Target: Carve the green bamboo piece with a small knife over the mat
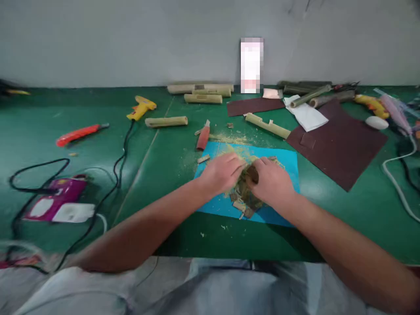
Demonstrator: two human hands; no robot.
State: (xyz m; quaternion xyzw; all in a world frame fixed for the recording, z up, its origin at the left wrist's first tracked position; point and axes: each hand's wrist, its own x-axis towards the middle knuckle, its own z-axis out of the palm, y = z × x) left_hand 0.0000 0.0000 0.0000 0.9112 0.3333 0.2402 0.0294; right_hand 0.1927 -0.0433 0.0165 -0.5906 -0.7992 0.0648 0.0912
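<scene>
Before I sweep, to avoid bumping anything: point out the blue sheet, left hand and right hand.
Blue sheet [215, 204]: head view, bare lower-left part.
Left hand [220, 173]: head view, back of hand.
Right hand [274, 180]: head view, back of hand.

From here I see the left hand [223, 171] and right hand [274, 181] close together above a blue sheet [216, 204] littered with shavings [240, 206]. A red-handled tool [203, 137] lies nearby on the green counter [173, 159].

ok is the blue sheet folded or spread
Spread: the blue sheet lies flat on the green table, with chips scattered on it.
</scene>
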